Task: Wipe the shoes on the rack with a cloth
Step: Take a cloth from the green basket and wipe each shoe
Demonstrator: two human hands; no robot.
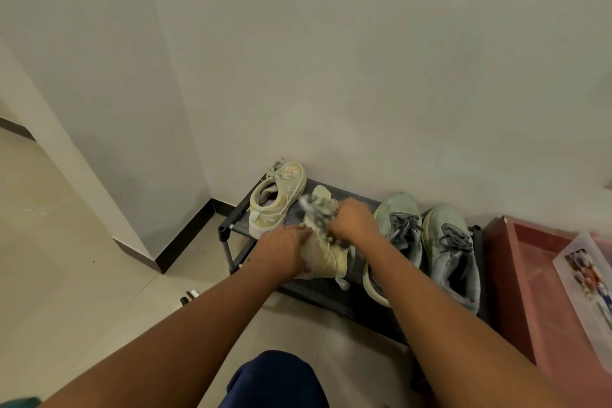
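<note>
Center frame, left hand (287, 247) has its grip wrapped round the pale yellow sneaker (326, 257) on the dark rack (231, 225). Right hand (351, 221) grips a bunched, blurry cloth (316, 205) against its top. Grey pair (427, 242) sits just right.

Both bare arms reach forward to the pale yellow shoe (326, 257). The left hand (284, 250) grips its left side; the right hand (352, 220), fingers curled, clutches a cloth (318, 205) over its front.
</note>
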